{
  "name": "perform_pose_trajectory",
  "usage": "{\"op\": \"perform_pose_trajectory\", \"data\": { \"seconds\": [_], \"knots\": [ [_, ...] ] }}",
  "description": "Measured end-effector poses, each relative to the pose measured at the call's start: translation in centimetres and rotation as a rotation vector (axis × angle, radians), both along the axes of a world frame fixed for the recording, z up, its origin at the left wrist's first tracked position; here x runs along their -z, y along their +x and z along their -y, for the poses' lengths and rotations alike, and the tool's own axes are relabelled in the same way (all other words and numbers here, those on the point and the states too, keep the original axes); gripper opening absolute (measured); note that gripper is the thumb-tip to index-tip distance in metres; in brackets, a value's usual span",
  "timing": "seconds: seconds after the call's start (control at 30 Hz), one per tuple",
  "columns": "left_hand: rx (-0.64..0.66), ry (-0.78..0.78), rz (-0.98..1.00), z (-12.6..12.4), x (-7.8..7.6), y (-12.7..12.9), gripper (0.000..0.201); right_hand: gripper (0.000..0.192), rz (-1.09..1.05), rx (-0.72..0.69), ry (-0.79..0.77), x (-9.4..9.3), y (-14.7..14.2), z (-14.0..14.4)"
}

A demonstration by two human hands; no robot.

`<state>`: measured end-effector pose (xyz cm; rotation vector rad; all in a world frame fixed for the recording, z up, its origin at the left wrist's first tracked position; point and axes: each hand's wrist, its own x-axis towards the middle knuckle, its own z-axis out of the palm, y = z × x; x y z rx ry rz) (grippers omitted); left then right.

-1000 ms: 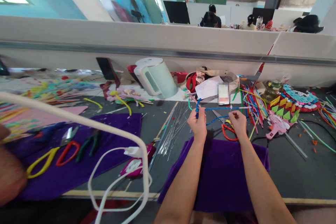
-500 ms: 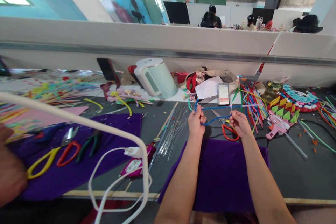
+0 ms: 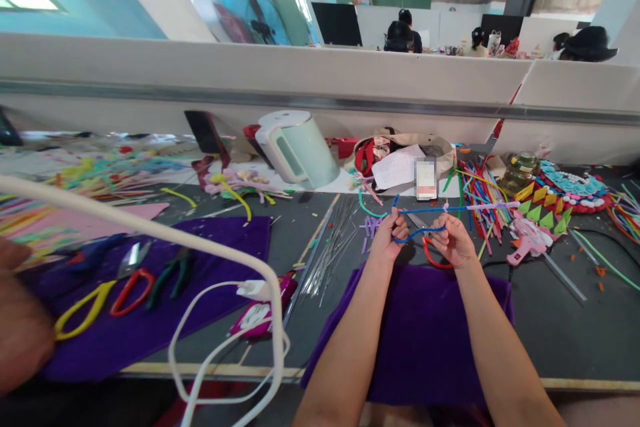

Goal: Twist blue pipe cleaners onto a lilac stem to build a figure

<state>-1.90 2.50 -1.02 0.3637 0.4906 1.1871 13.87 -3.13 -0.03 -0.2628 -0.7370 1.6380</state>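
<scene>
Between left hand [image 3: 387, 237] and right hand [image 3: 456, 240]: fuzzy blue stem [image 3: 420, 211], thin, bent into narrow loop, long axis crosswise, lilac end pointing right past right hand, short tip rising above left. Left fingers pinching bend; right fingers pinching lower strand. Behind hands, red-handled scissors [image 3: 426, 249]. Under forearms, soft purple cloth [image 3: 433, 333]. Left of hands, straight shiny wires [image 3: 325, 261]. Right, smooth pink glue gun [image 3: 529, 240].

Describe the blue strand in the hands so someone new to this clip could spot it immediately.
Find the purple cloth in the lower middle, then look just above it to the left hand and right hand. The blue strand stretches between them in two lines. Unlike the multicoloured bundle lying to its right, it is held in both hands.
</scene>
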Motion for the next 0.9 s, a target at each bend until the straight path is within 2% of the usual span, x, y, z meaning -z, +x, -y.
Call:
{"op": "perform_pose_trajectory", "data": {
  "seconds": [0.27, 0.53, 0.7, 0.9],
  "knots": [
    [-0.088, 0.005, 0.027, -0.5, 0.1, -0.9, 0.022, 0.014, 0.118, 0.148, -0.116, 0.1, 0.5, -0.5],
    [-0.116, -0.018, -0.008, -0.6, -0.1, -1.1, 0.022, 0.015, 0.273, 0.204, -0.099, -0.2, 1.2, -0.3],
    [-0.129, -0.018, -0.039, -0.6, -0.3, -1.3, 0.017, 0.017, 0.320, 0.202, -0.068, -0.3, 1.4, -0.2],
    [-0.078, -0.030, -0.068, -0.6, 0.2, -1.1, 0.020, 0.018, 0.312, 0.131, -0.040, -0.1, 1.3, -0.1]
  ]
}}
